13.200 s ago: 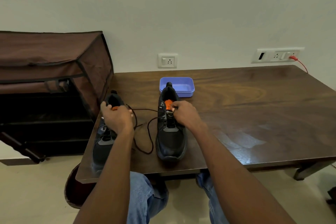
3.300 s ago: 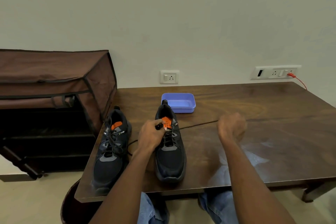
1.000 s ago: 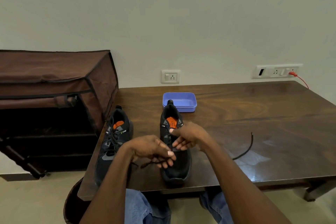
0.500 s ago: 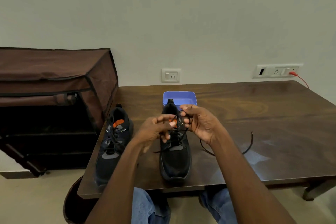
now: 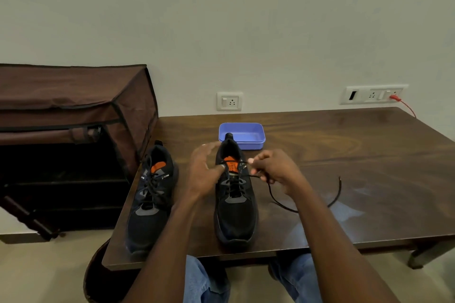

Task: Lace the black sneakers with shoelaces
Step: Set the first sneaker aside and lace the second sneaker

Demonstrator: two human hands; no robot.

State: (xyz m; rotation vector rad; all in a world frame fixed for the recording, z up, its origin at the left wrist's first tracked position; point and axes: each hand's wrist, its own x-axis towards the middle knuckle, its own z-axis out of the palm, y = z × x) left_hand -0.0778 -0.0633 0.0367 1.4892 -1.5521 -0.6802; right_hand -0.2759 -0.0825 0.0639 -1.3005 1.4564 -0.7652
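Note:
Two black sneakers with orange tongues stand toe-toward-me on the dark wooden table [image 5: 357,152]. The left sneaker [image 5: 149,204] is laced, with its laces lying loose on top. The right sneaker [image 5: 235,211] stands between my hands. My left hand [image 5: 204,174] is beside its collar, fingers spread and blurred, thumb touching the top lace crossing by the tongue. My right hand [image 5: 278,170] pinches the black shoelace [image 5: 275,200] just right of the top eyelets. The lace's free end curves away over the table to the right.
A blue plastic tray [image 5: 261,141] sits just behind the right sneaker's heel. A brown fabric shoe rack [image 5: 73,91] stands against the table's left end. Wall sockets and a red cable [image 5: 407,107] are at the back right. My knees are under the near edge.
My hands have dropped from above the shoe and moved apart. The left hand has opened beside the collar, and the right has drawn the lace out to the right.

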